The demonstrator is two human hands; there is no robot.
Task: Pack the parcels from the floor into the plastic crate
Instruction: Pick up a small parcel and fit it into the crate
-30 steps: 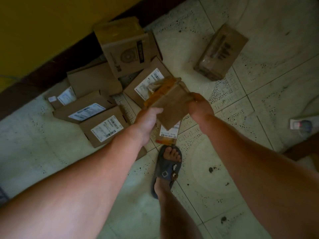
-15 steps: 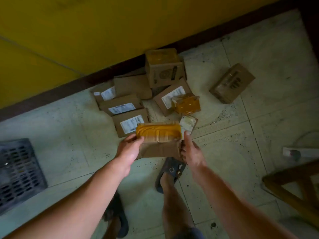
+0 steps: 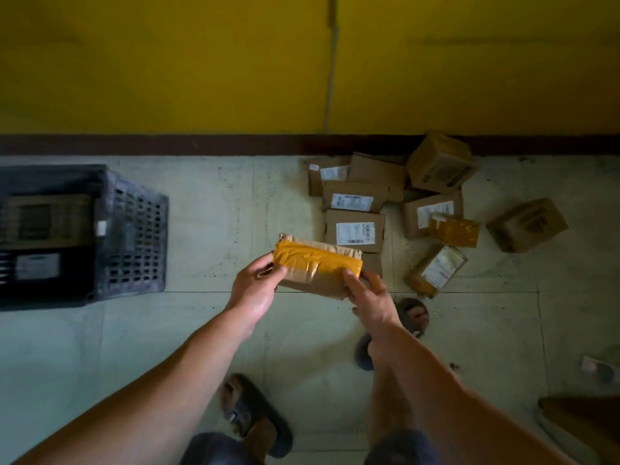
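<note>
I hold a brown parcel with yellow tape (image 3: 317,266) above the floor between both hands. My left hand (image 3: 255,290) grips its left end, thumb on top. My right hand (image 3: 367,295) holds its right end with fingers pressed on the taped face. A dark plastic crate (image 3: 134,229) stands on the floor at the left, with labelled parcels (image 3: 37,243) inside. A heap of several cardboard parcels (image 3: 355,229) lies against the wall to the right of my hands.
A yellow wall with a dark skirting (image 3: 201,144) runs along the back. My two sandalled feet (image 3: 411,317) stand on the pale tiles below the parcel. A lone box (image 3: 526,224) lies far right; a wooden piece (image 3: 583,421) sits at bottom right.
I have straightened up and turned left with the parcel held in both hands. The crate has come fully into view at the left, and the heap now lies to the right.
</note>
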